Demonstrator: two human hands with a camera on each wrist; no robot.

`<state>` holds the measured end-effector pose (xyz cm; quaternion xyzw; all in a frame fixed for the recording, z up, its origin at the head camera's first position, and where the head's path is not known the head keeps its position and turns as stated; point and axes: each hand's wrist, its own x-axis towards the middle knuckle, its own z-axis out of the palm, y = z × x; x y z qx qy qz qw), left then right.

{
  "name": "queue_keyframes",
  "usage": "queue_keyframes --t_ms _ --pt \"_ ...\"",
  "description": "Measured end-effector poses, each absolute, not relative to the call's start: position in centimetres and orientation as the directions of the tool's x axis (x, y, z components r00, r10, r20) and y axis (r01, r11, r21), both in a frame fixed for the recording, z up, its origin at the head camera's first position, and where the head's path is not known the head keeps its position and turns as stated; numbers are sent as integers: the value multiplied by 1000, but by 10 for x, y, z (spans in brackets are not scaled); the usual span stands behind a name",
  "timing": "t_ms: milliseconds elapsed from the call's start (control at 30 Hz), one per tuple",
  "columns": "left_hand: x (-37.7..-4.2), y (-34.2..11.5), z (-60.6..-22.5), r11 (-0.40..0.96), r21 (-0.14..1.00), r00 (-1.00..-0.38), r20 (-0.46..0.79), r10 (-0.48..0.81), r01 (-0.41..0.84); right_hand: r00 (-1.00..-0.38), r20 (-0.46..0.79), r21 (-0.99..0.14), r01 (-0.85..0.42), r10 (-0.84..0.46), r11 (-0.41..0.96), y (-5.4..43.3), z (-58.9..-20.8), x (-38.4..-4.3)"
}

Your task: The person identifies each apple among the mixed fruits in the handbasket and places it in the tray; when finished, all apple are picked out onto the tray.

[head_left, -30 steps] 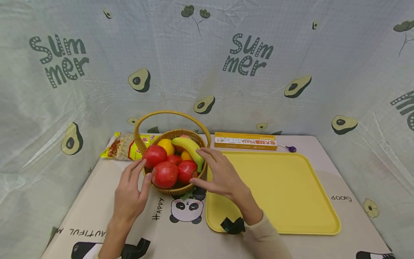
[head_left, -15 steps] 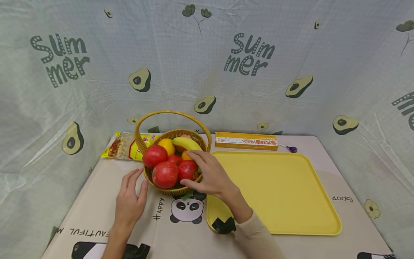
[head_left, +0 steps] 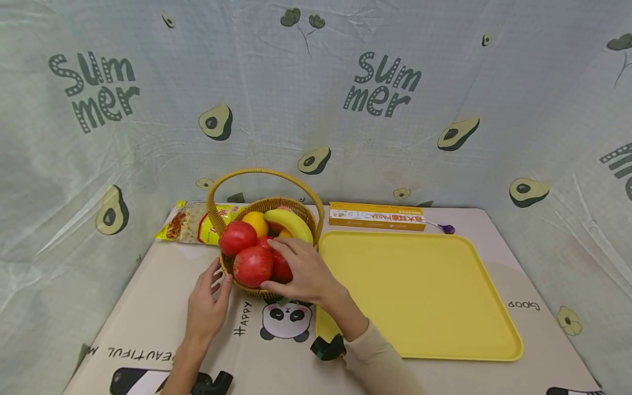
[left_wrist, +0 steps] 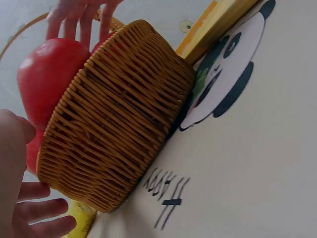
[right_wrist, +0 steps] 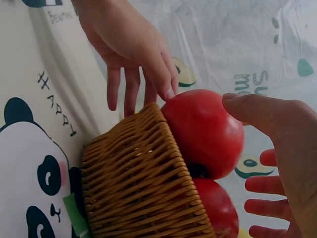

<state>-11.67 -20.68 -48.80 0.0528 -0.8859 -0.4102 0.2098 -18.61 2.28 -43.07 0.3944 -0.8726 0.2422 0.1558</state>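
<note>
A wicker basket (head_left: 261, 171) with a tall hoop handle holds a banana (head_left: 294, 224), an orange (head_left: 257, 224) and several red fruits. The largest red fruit (head_left: 253, 267), round and glossy, sits at the front. My left hand (head_left: 206, 307) is at the basket's left rim, fingers spread and relaxed along its outside. From the right, my right hand (head_left: 308, 271) reaches over the front of the basket, fingers above the red fruits and partly hiding one. In the right wrist view, the right thumb (right_wrist: 252, 111) lies right at the front red fruit (right_wrist: 205, 134), the other fingers extended beyond it.
A yellow tray (head_left: 419, 296) lies right of the basket. Behind the tray are an orange-and-white pasta box (head_left: 376, 215) and a purple lollipop (head_left: 446, 229). A yellow food bag (head_left: 186, 224) lies behind the basket's left side. Printed sheeting walls the table's back and sides.
My right hand has moved left and slightly down, from beside the banana to over the front red fruits. My left hand has drawn down from the red fruit to the basket's rim.
</note>
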Motion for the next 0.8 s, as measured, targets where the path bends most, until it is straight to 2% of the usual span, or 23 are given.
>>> queue_keyframes --t_ms 367,800 --pt "-117 -204 -497 597 800 -923 270 -274 57 -608 479 -259 -787 -633 560 13 -445 -193" --pt "-117 -205 -505 525 850 -930 227 -288 45 -617 448 -234 -779 -646 582 4 -451 -195"
